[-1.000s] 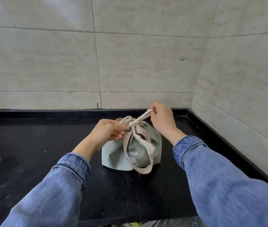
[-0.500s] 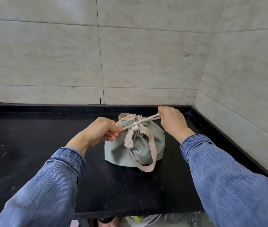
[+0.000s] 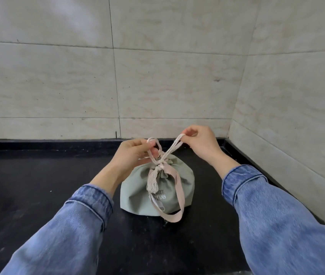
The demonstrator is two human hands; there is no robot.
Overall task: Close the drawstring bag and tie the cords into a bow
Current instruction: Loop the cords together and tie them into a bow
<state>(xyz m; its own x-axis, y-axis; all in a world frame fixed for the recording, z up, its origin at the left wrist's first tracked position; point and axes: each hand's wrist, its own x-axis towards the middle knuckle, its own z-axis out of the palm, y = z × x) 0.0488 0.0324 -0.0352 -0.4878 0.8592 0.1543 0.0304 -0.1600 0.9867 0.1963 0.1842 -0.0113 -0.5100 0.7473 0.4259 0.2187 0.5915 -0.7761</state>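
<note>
Bow-tightening at the bench's back right corner: left hand (image 3: 132,155) and right hand (image 3: 199,142) pinch cord loops (image 3: 174,146) above the cinched bag (image 3: 157,187); next, pull evenly apart

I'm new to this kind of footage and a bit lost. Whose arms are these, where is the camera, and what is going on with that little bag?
There is no machine here: a person in denim sleeves works with bare hands. The one camera sits on their head, looking forward and down, so the arms reach in from the bottom of the picture. A green bag stands on a black counter in a tiled corner, its top gathered shut. A tassel and a beige strap hang down its front. The left hand and right hand each pinch a loop of cord, pulled up and apart from a knot at the bag's mouth. It looks like a bow being tightened.
</note>
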